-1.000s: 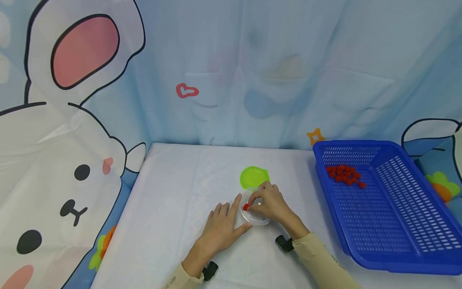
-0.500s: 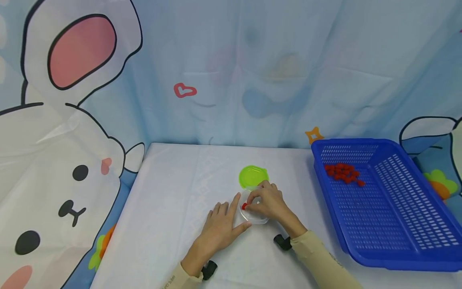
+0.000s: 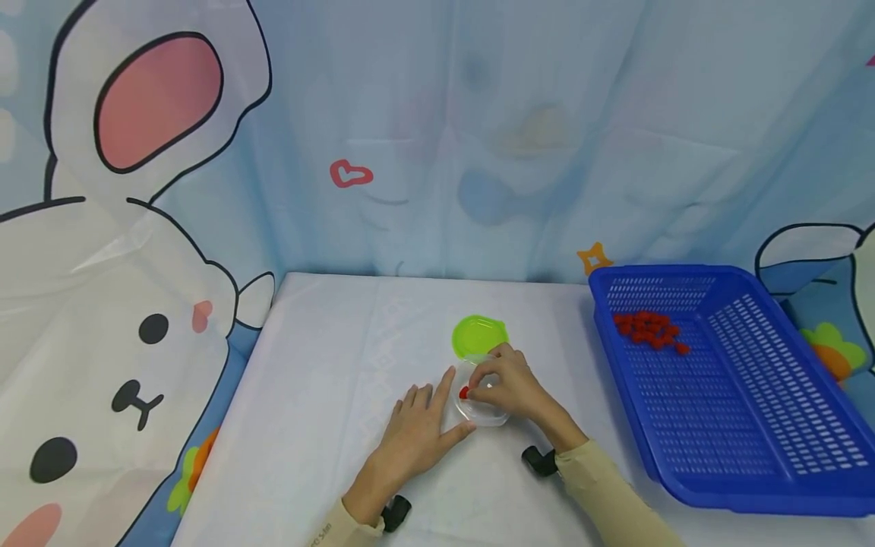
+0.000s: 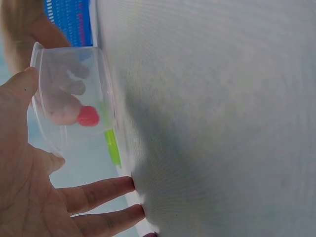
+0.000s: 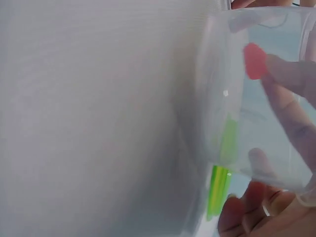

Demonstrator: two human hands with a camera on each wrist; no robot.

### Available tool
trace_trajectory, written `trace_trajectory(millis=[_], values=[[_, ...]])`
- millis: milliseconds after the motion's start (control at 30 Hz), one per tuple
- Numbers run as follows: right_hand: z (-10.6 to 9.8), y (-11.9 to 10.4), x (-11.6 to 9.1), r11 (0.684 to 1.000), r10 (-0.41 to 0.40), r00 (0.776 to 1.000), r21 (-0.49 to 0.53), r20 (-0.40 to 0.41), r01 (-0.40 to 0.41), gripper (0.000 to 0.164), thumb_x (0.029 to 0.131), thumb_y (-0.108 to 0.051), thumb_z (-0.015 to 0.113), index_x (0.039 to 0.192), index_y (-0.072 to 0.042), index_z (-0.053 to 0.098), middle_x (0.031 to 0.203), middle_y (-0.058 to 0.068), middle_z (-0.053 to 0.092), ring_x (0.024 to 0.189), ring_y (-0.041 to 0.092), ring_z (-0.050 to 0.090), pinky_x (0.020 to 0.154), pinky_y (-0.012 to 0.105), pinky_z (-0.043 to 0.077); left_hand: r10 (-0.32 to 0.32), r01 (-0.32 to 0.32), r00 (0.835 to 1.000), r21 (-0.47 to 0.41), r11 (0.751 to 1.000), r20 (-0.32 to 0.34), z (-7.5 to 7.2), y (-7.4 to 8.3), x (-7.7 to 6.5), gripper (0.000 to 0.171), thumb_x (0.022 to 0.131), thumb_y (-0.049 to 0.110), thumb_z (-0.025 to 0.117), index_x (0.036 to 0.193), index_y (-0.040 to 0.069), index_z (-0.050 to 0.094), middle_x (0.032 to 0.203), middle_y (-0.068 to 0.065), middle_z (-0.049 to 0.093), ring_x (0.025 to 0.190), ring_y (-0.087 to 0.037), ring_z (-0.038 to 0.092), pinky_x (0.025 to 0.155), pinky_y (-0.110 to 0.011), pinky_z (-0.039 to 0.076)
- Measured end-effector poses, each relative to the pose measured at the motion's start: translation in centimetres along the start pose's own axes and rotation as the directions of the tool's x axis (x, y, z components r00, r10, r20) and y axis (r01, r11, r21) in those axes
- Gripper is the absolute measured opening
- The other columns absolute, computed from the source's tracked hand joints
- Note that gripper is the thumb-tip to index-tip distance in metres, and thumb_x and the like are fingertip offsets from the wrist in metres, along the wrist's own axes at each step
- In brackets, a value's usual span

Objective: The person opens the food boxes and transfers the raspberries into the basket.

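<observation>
A clear plastic tub (image 3: 481,412) stands on the white table in front of the person. My right hand (image 3: 509,384) reaches into it from the right and pinches a small red rounded piece (image 4: 89,116) between thumb and index finger, close above the tub's floor. The other right fingers stay outside, by the far rim. My left hand (image 3: 418,433) lies at the tub's left side with straight, spread fingers; its thumb (image 4: 24,84) and index finger touch the rim, while other fingertips rest on the cloth. Just behind the tub lies a bright green lid (image 3: 480,335).
A blue perforated basket (image 3: 738,425) stands on the right of the table, with several similar red pieces (image 3: 645,330) heaped in its far left part. White cloth covers the table (image 3: 328,365). Behind hangs a printed blue curtain (image 3: 424,91).
Both hands and the tub keep their places; the right hand holds the red piece inside the tub throughout. Only slight shifts of the whole head view show.
</observation>
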State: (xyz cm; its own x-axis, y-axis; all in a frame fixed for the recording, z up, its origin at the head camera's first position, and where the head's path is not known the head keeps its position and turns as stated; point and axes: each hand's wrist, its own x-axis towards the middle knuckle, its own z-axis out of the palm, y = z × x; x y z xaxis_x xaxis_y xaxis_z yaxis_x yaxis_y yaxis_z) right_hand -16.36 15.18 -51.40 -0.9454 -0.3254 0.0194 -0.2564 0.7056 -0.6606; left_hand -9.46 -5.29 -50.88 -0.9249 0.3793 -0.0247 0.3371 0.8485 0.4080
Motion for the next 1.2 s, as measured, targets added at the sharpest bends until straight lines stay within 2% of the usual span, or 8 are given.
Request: trace_trajectory(millis=[300,500,767,867,1000,1200], values=[[-0.5,1.1,-1.1,0.982,-0.109,0.992,0.151,-0.057,0.116,0.012,0.078,-0.017,0.086,0.078,-0.024,0.076,0.101,0.004,0.056,0.107,0.03,0.044,0.085,0.049,0.038,0.003,-0.003,1.0,0.019,1.0,-0.004,0.3,-0.1,0.1,0.09,0.093,0.07,0.048,0.162,0.021,0.016,0.135,-0.02,0.053,0.129,-0.039,0.046,0.103,-0.056,0.04],[-1.4,1.8,-1.8,0.958,-0.079,0.992,0.266,-0.098,0.103,0.011,0.08,-0.015,0.085,0.081,-0.022,0.077,0.099,0.004,0.053,0.101,0.024,0.042,0.077,0.042,0.039,-0.004,0.004,1.0,0.013,1.0,0.0,0.3,-0.1,0.1,0.09,0.093,0.07,0.047,0.162,0.021,0.016,0.137,-0.021,0.052,0.132,-0.041,0.044,0.104,-0.057,0.039],[-3.0,1.8,-2.8,0.934,-0.021,0.989,0.349,-0.144,0.071,0.007,0.084,-0.016,0.083,0.088,-0.016,0.077,0.104,0.008,0.052,0.094,0.034,0.042,0.07,0.035,0.034,-0.003,0.003,1.0,0.003,1.0,-0.005,0.4,-0.1,0.1,0.09,0.093,0.069,0.05,0.162,0.02,0.016,0.136,-0.021,0.053,0.131,-0.041,0.044,0.104,-0.058,0.039],[-3.8,1.3,-3.1,0.923,-0.019,0.986,0.377,-0.164,0.08,0.008,0.085,-0.016,0.082,0.091,-0.016,0.077,0.102,0.009,0.054,0.087,0.032,0.042,0.067,0.033,0.033,-0.007,0.007,1.0,-0.001,1.0,-0.001,0.4,-0.1,0.2,0.091,0.093,0.069,0.051,0.162,0.02,0.016,0.136,-0.021,0.053,0.131,-0.04,0.044,0.104,-0.058,0.039],[-5.3,0.5,-3.6,0.925,-0.013,0.979,0.37,-0.202,0.089,0.007,0.086,-0.018,0.081,0.091,-0.016,0.077,0.098,0.01,0.057,0.081,0.028,0.042,0.065,0.032,0.033,-0.01,0.01,1.0,-0.013,1.0,0.0,0.4,0.0,0.2,0.09,0.093,0.068,0.052,0.162,0.02,0.017,0.136,-0.021,0.053,0.131,-0.04,0.044,0.104,-0.058,0.038],[-7.6,-1.2,-4.4,0.933,0.019,0.966,0.352,-0.257,0.075,0.007,0.087,-0.013,0.079,0.092,-0.01,0.076,0.095,0.01,0.056,0.078,0.023,0.042,0.06,0.031,0.033,-0.008,0.008,1.0,-0.029,1.0,-0.011,0.3,0.0,0.2,0.09,0.093,0.066,0.054,0.161,0.02,0.019,0.135,-0.021,0.053,0.13,-0.04,0.044,0.104,-0.058,0.038]])
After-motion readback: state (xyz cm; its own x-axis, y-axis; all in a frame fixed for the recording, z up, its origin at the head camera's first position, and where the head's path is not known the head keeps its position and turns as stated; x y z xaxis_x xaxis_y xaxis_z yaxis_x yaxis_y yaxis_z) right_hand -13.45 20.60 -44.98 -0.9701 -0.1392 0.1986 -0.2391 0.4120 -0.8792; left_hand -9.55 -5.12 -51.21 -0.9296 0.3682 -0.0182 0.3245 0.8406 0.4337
